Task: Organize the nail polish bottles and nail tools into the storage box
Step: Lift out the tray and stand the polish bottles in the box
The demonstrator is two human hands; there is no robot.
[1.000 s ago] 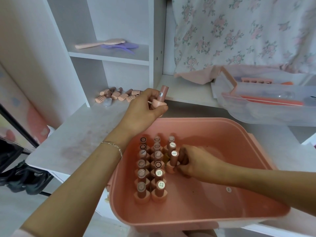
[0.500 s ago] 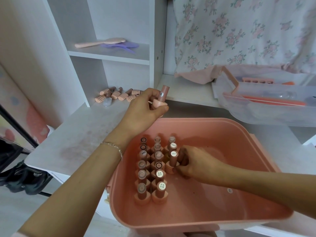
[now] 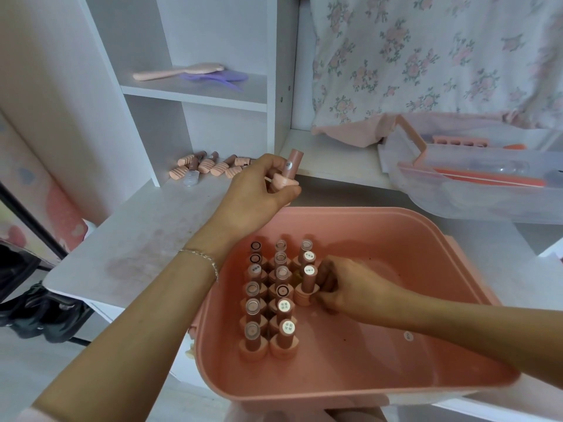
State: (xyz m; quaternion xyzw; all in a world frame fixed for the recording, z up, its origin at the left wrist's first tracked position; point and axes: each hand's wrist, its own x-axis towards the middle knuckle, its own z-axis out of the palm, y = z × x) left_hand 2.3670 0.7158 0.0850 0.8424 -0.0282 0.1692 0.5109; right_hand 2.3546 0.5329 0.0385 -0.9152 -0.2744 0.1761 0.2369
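A pink storage box [image 3: 350, 388] is set at the near edge of a white desk [image 3: 128, 239], overhanging it slightly. Inside, against the box's left wall, nail polish bottles [image 3: 268, 296] are stood upright in three close rows, caps up. The right hand [image 3: 350, 284] is lowered into the box just beside the third row; its fingers are curled round something dark that is largely hidden, and they touch the base of the nearest bottle [image 3: 308, 281]. Just beyond the box's far left rim, the left hand [image 3: 256, 193] is held above the desk, with one pink bottle [image 3: 289, 172] pinched upright between thumb and curled fingers. A thin bracelet [image 3: 201, 257] is worn on that wrist. At the desk's far left corner, under the shelving, more bottles [image 3: 210, 167] are laid on their sides in a loose cluster. Toward the far right edge a clear plastic tray [image 3: 475, 190] with a pink handle is placed, holding an orange nail file [image 3: 487, 178]. On the shelf [image 3: 195, 92] above, a pink hairbrush [image 3: 179, 71] is laid beside a purple one.
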